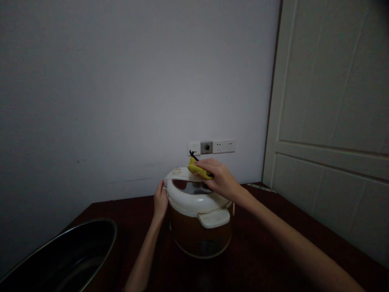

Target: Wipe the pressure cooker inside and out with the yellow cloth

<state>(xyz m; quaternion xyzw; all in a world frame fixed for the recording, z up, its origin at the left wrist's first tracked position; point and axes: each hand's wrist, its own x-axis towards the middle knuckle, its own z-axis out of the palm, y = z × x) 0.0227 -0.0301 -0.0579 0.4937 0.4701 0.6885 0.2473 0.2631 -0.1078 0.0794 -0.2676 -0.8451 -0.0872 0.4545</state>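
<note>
A rice cooker (199,227) with a white lid (194,200) and a brownish body stands on a dark wooden table (264,251). My left hand (160,202) presses against the cooker's left side at lid height, fingers wrapped round the rim. My right hand (219,177) rests on the back of the lid and is closed on a yellow cloth (197,169), which lies against the lid's top.
A large dark metal basin (69,259) sits at the table's front left corner. A white wall with a power socket strip (212,147) rises behind the cooker. A pale panelled door (331,121) stands at the right.
</note>
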